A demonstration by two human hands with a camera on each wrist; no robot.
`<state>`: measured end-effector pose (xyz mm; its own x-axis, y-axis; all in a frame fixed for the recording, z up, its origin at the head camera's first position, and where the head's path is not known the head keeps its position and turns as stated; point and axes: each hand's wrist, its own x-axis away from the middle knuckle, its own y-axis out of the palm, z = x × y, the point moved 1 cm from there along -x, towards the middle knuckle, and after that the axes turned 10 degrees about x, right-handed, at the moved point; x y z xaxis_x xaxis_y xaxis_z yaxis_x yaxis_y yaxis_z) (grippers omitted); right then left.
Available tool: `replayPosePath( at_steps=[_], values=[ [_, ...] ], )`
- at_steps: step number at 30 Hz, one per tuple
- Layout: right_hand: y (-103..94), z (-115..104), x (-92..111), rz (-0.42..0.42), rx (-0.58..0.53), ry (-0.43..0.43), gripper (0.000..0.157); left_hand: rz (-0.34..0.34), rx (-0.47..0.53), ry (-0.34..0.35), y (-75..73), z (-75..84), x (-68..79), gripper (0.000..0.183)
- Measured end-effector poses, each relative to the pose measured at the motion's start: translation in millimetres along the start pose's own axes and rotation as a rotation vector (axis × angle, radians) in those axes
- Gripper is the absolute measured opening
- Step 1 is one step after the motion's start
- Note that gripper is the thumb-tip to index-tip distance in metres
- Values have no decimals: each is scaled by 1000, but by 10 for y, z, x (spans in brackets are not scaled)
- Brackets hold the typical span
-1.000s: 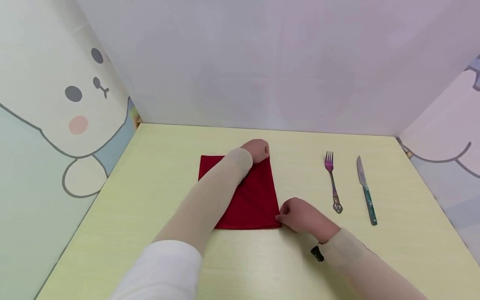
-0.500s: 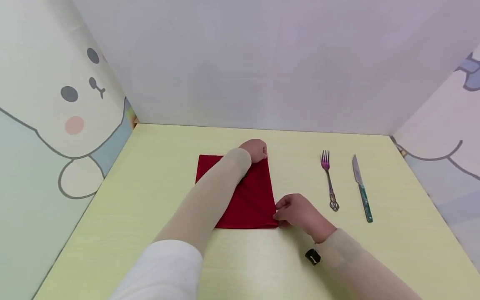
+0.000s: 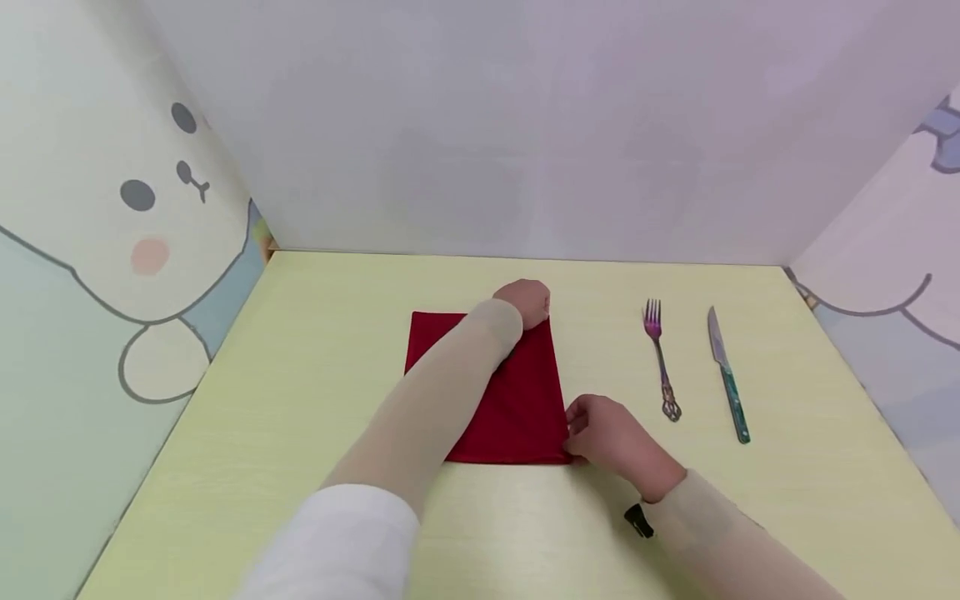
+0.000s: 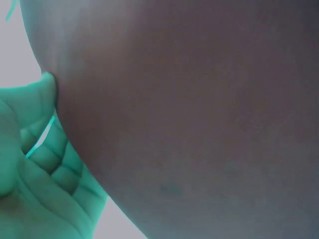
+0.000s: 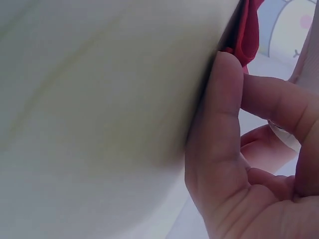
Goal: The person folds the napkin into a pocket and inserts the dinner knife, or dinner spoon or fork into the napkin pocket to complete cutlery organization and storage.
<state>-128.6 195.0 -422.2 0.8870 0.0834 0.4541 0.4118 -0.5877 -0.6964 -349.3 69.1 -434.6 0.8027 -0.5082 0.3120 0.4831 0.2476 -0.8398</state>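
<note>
A red cloth napkin [image 3: 517,421] lies flat and squared on the pale yellow table, partly covered by the left forearm. My left hand [image 3: 524,302] reaches across it and pinches its far right corner with curled fingers. In the left wrist view, strongly tinted, the left thumb [image 4: 42,92] presses at the edge of a large brownish surface. At the near right corner, my right hand [image 3: 613,437] pinches the napkin's edge between thumb and index finger. A red fold [image 5: 247,42] shows at the right fingertips in the right wrist view.
To the right of the napkin a fork [image 3: 660,354] lies with its tines pointing away. Farther right is a knife [image 3: 727,375] with a green handle. A pale wall [image 3: 525,167] rises behind the table [image 3: 337,333], and printed cloth sheets flank both sides.
The right fingers shifted slightly at the near corner. Both hands and the napkin now sit a little farther right than half a second ago. Fork and knife stay in place.
</note>
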Motion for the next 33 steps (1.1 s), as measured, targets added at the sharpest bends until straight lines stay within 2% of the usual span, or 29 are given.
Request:
replayPosePath(
  at_steps=[3,5,7,10,12,14,18,21,23,25,29,33],
  values=[
    [-17,-2,13,9,44,-18,22,28,-91,-28,23,70,84,27],
    [-24,0,13,8,56,-29,23,46,-188,-14,31,119,159,20],
    [-32,7,15,12,64,-33,25,57,-298,38,0,193,262,22],
    [-46,25,24,11,79,-34,28,44,-390,155,-92,278,486,27],
    [-61,32,31,12,97,-43,32,16,-391,220,-169,294,680,27],
    [-83,34,32,29,132,-76,39,-19,-360,256,-228,252,880,29],
    [-109,40,9,126,297,-236,60,-73,-289,234,-278,32,1207,48],
    [-96,63,-12,169,471,-390,79,-105,-274,190,-237,-226,1341,63],
    [-82,89,-22,153,551,-480,90,-123,-277,174,-183,-410,1377,70],
    [-64,120,-29,110,597,-532,97,-141,-269,166,-130,-571,1393,75],
    [-39,183,-44,62,639,-589,101,-155,-245,174,-55,-807,1390,81],
    [-18,234,-53,43,683,-608,99,-159,-232,174,-35,-947,1383,88]
  ],
)
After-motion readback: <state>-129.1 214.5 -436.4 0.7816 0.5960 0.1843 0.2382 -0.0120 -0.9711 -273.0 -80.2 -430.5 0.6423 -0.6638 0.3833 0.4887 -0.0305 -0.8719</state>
